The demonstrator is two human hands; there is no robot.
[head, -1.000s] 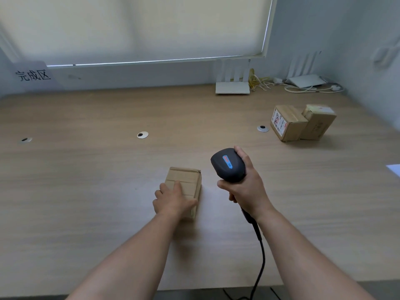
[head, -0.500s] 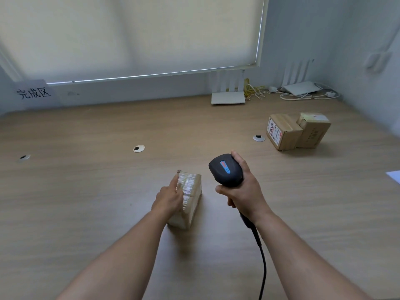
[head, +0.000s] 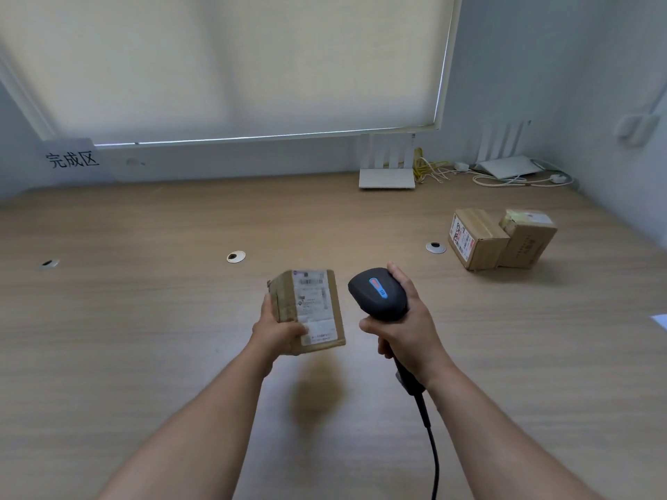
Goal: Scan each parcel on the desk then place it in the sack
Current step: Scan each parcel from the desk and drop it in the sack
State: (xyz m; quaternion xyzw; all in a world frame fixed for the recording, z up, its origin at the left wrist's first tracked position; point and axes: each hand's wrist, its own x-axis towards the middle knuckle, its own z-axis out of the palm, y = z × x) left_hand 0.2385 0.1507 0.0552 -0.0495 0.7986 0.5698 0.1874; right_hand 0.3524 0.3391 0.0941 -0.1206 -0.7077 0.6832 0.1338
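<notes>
My left hand (head: 276,328) holds a small cardboard parcel (head: 312,308) lifted off the wooden desk (head: 144,319), its white shipping label facing up toward me. My right hand (head: 408,326) grips a black corded barcode scanner (head: 377,294) just right of the parcel, its head level with the label's top. Two more cardboard parcels sit together at the far right of the desk: one with a red-and-white label (head: 476,238) and one leaning against it (head: 527,238). No sack is in view.
A white router (head: 387,173) and a second router (head: 507,166) with loose cables stand along the back wall. Round cable grommets (head: 236,256) dot the desk. A sign with Chinese characters (head: 72,159) is at the back left. A white paper corner (head: 660,319) shows at right.
My left hand tipped the parcel up from lying flat on the desk, then lifted and turned it so the label faces up. The scanner hand stayed nearly still.
</notes>
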